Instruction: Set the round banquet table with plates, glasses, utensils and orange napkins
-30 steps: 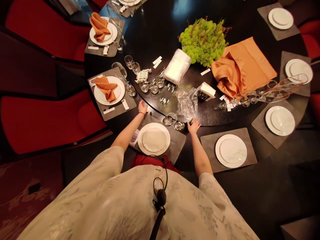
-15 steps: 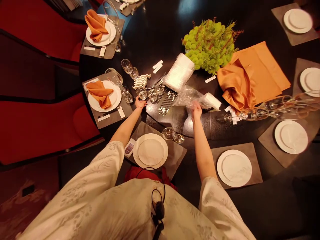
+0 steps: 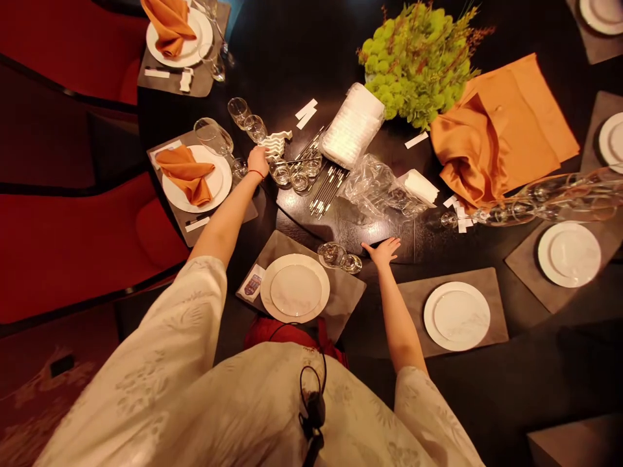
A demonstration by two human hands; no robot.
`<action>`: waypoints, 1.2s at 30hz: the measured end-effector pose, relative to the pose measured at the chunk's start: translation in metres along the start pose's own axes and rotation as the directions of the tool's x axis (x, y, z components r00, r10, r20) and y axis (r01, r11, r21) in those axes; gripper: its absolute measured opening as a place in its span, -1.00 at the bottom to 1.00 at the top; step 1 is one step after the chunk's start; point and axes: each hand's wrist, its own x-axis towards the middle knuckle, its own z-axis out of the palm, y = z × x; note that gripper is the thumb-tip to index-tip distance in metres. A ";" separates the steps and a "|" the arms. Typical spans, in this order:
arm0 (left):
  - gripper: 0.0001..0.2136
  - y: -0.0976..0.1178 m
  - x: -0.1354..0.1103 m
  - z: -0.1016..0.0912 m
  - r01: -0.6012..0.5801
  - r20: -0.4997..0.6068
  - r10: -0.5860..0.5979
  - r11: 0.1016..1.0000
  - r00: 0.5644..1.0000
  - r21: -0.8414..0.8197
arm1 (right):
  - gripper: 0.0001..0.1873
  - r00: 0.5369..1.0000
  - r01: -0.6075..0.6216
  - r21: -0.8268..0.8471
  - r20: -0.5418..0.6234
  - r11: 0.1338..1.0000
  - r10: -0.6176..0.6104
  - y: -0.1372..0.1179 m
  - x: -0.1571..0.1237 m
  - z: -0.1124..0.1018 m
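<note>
My left hand [image 3: 257,161] is at the near left edge of a cluster of wavy white chopstick rests [image 3: 276,144]. Its fingers look curled in, and whatever they pinch is hidden. Small glasses [image 3: 298,175] and a bundle of dark chopsticks with silvery ends [image 3: 327,191] lie just to its right. Over the table's near edge, my right hand [image 3: 385,251] is open, its fingers spread and nothing in it. Beyond it lies a crumpled clear plastic bag [image 3: 372,188]. Two stemmed glasses [image 3: 331,255] are left of that hand, above a white plate [image 3: 294,288].
A wrapped white stack [image 3: 353,126] lies mid-table beside a green flower arrangement [image 3: 418,65]. Orange cloths [image 3: 520,120] and a row of lying glasses [image 3: 549,198] occupy the right. Folded orange napkins [image 3: 187,175] sit on plates at left, by red chairs [image 3: 68,253].
My left hand has moved from beside the small glasses up to the chopstick rests. My right hand has let go of the plastic bag, drawn back towards me and spread its fingers.
</note>
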 end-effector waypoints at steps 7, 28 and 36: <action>-0.72 0.010 0.015 0.007 -0.019 0.190 -0.021 0.978 0.982 0.207 | 0.51 0.997 -0.048 -0.015 0.066 0.999 0.049 0.012 0.026 -0.015; -0.86 0.197 -0.352 -0.088 -0.786 -0.034 0.803 0.572 0.595 -0.234 | -0.28 0.960 0.161 0.877 -0.033 0.452 -0.279 -0.004 -0.212 -0.053; -0.78 0.200 -0.439 -0.034 -0.810 0.173 0.905 0.426 0.389 -0.404 | -0.51 0.951 -0.185 0.936 0.247 0.300 -0.185 0.041 -0.309 0.013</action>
